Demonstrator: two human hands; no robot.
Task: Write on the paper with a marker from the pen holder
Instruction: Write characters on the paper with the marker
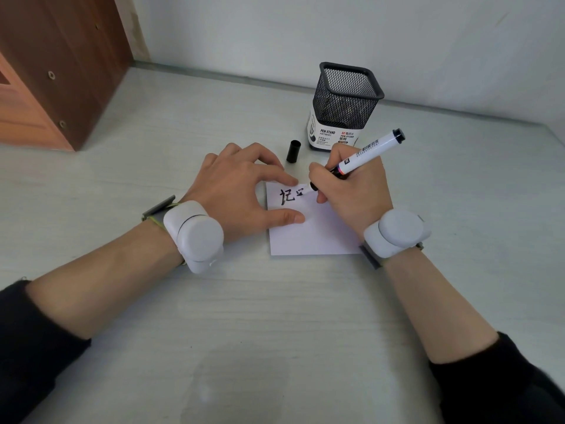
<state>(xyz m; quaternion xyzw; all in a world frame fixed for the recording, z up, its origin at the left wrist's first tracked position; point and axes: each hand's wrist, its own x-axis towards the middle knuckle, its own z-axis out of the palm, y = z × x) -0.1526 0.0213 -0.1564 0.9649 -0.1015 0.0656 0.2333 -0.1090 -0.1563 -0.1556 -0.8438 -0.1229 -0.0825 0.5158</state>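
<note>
On the paper (pixel 308 231), the marker (pixel 363 156) is gripped by the right hand (pixel 351 185), tip partly hidden, w/ the top-left corner pinned by the spread-open left hand (pixel 235 188).

A single head-worn camera looked forward and steeply down onto the pale table (pixel 153 179) from above the person's own seat, close enough that both forearms entered from the near corners and filled the lower half of the view. The wide lens bowed the table's far edge and the wall (pixel 336 32) behind it. The left hand (pixel 235 191) and right hand (pixel 354 191) sat near the middle, the paper (pixel 315 234) between them, the pen holder (pixel 344 105) farther off.
</note>
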